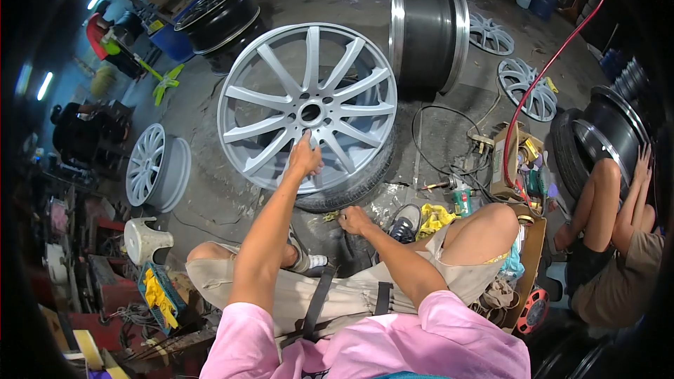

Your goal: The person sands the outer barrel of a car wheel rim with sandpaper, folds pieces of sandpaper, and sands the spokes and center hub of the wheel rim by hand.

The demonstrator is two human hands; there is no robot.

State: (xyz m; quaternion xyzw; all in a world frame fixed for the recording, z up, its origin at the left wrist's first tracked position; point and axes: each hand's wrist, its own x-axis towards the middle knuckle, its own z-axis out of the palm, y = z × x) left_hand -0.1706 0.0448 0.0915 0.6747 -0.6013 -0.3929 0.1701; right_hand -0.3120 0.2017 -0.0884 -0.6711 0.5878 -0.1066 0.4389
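Note:
A large silver-grey multi-spoke wheel rim (311, 112) lies face up on a black tyre (344, 196) in front of me. My left hand (305, 158) is over the rim's lower spokes, with its index finger stretched toward the hub and other fingers partly curled; no held object shows in it. Near the tyre's lower edge is my right hand (355, 220), low by my shoe (404, 223). Its fingers are curled together around something too small to make out, beside a small yellowish scrap (330, 217).
Upright behind the rim stands a black barrel (430, 34). Rim faces (526, 89) lie at the right, near a red hose (523, 102), a cardboard box (505, 161) and a seated co-worker (618, 267). A white stool (147, 238) stands left.

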